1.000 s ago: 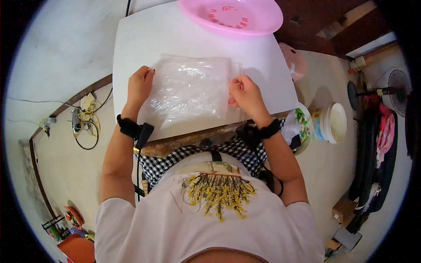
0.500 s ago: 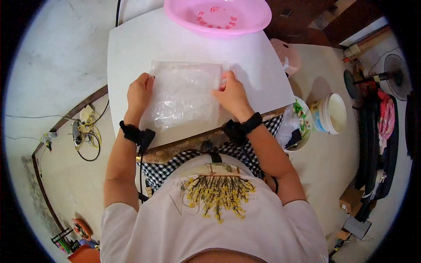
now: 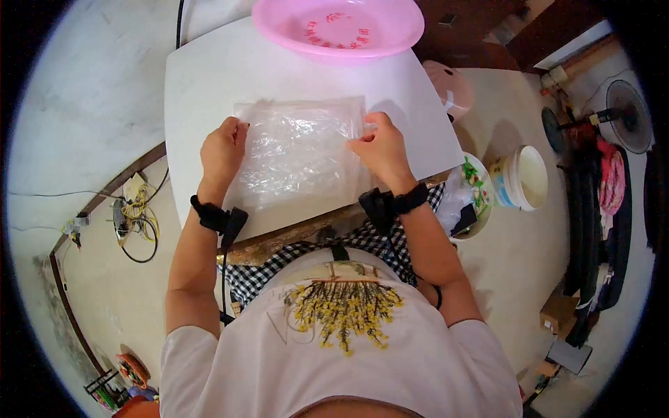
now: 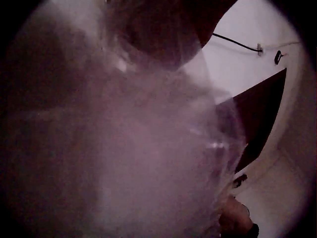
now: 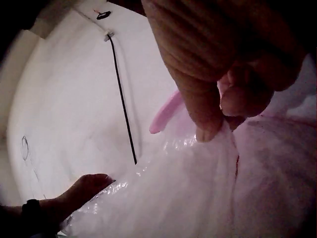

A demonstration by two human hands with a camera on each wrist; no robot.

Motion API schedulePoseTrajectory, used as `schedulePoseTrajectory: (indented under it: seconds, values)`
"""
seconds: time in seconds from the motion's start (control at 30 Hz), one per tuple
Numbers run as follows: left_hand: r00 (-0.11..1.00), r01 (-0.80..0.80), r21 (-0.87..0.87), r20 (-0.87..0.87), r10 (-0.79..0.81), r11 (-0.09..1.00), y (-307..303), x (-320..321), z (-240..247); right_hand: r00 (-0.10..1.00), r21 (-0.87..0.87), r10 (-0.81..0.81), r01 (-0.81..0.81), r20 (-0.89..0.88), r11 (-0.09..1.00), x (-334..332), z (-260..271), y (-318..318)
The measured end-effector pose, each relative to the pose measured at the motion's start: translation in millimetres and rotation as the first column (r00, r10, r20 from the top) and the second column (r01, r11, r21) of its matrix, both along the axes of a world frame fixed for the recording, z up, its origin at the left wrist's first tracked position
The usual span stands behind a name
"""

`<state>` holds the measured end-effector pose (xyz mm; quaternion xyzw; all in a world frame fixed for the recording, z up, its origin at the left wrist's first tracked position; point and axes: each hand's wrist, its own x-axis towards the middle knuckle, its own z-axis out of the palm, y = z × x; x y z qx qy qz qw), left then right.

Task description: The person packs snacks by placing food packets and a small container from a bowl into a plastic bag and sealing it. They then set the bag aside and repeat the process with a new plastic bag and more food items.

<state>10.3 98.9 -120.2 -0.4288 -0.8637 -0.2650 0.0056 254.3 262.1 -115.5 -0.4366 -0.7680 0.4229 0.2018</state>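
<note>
A clear, crinkled plastic bag spreads between both hands over the white table. The left hand pinches its left edge near the far corner. In the left wrist view, the film fills most of the picture and overlaps the dark shape of that hand. At the right edge, the right hand grips the plastic. Seen from the right wrist, the thumb and fingers of the right hand pinch a fold of the film, its side seam running down from them.
A pink basin with red print stands at the table's far side. Right of the table are a bin with a bag in it and a white bucket. A fan is farther right; coiled cables lie on the left floor.
The right hand has shifted its grip along the bag's right edge, moving up and inward, then slightly back to the right. The left hand keeps its hold. The head view has turned a little.
</note>
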Motion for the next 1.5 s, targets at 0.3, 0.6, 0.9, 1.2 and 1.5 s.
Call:
schedulePoseTrajectory:
  seconds: [0.3, 0.6, 0.9, 1.2, 1.5]
  values:
    - [1.000, 0.014, -0.154, -0.017, -0.017, 0.988, 6.7, 12.7, -2.5, 0.991, 0.136, 0.027, -0.046, 0.133, 0.990, 2.3, -23.1, 20.6]
    - [1.000, 0.010, -0.197, -0.009, -0.012, 0.980, 6.8, 14.6, -2.8, 0.985, 0.171, -0.064, 0.036, 0.159, 0.985, -7.5, -0.8, 21.3]
    - [0.995, 0.032, -0.114, -0.087, -0.042, 0.993, 6.6, 18.4, -9.2, 0.996, 0.033, 0.091, -0.092, 0.009, 0.995, -14.3, -23.6, 51.0]
    - [0.978, 0.051, -0.079, -0.197, -0.065, 0.996, 6.6, 19.9, -12.5, 0.997, 0.145, 0.029, -0.018, -0.068, 0.989, -26.1, -25.9, 48.7]
    - [0.976, 0.020, -0.119, -0.215, -0.045, 0.993, 8.1, 22.5, -11.1, 0.973, -0.044, 0.227, -0.225, 0.049, 0.973, -25.0, -5.9, 55.9]
